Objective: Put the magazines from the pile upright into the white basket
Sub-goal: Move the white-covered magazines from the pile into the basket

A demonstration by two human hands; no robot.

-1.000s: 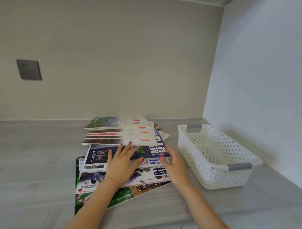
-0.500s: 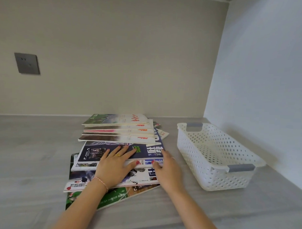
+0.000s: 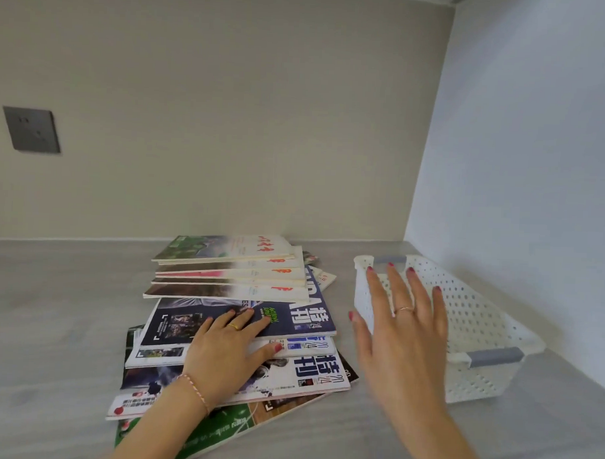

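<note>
— Where are the magazines (image 3: 236, 316)?
— Fanned flat in a pile on the tabletop (image 3: 51, 306), left of the white basket (image 3: 476, 324).
— The hands?
— Left hand (image 3: 226, 355) lies flat on the pile, grip spread. Right hand (image 3: 398, 339) is raised before the basket, fingers splayed, holding nothing.

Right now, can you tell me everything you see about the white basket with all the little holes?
The white plastic basket is a long rectangular bin whose walls and floor are dotted with small round holes. It has a grey handle at each short end, a rolled rim, and nothing visible inside. It sits upright on the grey counter, angled, close to the right wall and right of the magazine pile. The right hand, fingers spread, is raised in front of its near left side; whether they touch is unclear.
</note>
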